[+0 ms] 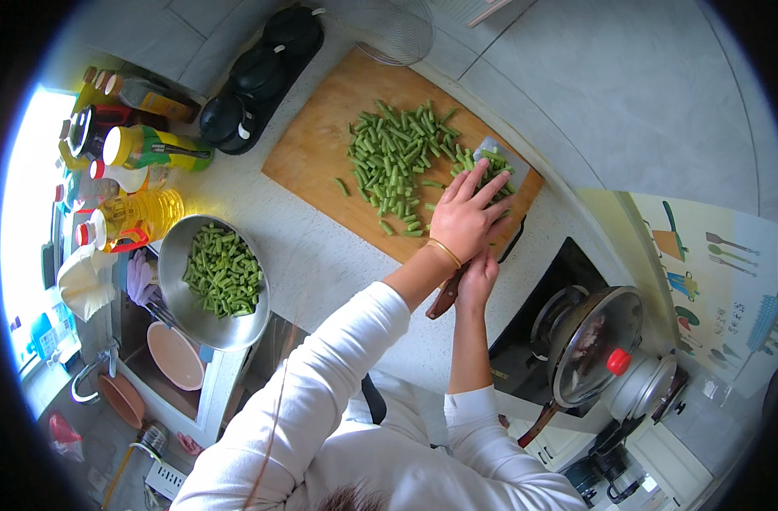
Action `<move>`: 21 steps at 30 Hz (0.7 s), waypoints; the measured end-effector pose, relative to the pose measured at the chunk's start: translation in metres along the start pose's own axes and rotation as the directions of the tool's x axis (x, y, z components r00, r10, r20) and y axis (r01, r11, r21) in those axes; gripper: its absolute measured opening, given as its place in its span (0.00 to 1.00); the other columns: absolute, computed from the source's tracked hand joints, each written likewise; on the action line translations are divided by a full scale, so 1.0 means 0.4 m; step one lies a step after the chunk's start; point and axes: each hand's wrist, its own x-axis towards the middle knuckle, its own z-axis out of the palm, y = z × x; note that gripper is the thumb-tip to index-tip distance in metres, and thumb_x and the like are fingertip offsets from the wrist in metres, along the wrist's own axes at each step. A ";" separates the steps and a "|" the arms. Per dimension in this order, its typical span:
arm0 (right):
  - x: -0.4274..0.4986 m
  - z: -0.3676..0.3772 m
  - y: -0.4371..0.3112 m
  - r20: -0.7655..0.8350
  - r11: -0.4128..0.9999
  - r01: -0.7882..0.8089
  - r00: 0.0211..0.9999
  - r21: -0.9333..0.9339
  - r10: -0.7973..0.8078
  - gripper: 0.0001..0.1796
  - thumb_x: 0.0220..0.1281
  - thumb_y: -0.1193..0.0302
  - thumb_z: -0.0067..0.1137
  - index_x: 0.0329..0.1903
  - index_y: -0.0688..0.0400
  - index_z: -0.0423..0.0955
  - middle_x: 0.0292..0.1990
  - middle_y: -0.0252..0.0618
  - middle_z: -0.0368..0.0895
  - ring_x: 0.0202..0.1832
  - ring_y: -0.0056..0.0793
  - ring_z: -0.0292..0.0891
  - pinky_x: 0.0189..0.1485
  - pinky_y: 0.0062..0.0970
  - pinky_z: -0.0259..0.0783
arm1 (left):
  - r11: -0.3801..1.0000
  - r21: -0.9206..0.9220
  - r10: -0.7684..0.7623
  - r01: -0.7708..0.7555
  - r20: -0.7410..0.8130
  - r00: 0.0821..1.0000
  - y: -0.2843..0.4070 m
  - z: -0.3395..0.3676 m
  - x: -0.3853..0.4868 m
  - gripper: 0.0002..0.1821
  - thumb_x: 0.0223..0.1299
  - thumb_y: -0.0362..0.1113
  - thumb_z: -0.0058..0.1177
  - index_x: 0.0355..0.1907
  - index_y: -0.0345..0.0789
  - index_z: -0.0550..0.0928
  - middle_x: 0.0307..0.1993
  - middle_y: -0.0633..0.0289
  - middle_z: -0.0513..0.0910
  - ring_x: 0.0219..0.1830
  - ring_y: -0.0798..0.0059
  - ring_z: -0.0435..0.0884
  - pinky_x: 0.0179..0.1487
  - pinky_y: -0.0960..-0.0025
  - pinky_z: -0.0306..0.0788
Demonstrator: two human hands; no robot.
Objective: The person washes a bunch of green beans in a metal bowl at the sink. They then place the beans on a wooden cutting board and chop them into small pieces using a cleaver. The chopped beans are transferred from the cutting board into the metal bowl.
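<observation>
A wooden cutting board carries a large pile of cut green beans. Near its right corner, more cut beans lie on the broad metal blade of a kitchen knife. My left hand, with a gold-coloured bangle at the wrist, rests over these beans with fingers apart. Below it, my right hand is at the knife's brown wooden handle, closed around it; part of the grip is hidden by the left hand. A steel bowl left of the board holds more cut beans.
Oil and seasoning bottles stand at left, above the sink. Black lidded jars and a wire basket are behind the board. At right, a pan with a glass lid sits on the black stove, beside a steel pot.
</observation>
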 end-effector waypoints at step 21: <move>-0.337 0.279 -0.054 0.267 0.996 0.071 0.960 0.057 -0.084 0.22 0.77 0.58 0.41 0.54 0.66 0.72 0.38 0.33 0.79 0.34 0.14 0.72 0.33 0.17 0.68 | 0.987 0.143 -0.049 0.079 -0.201 0.978 -0.093 -0.448 -0.171 0.14 0.50 0.47 0.63 0.42 0.51 0.86 0.63 0.74 0.74 0.69 0.64 0.66 0.69 0.58 0.62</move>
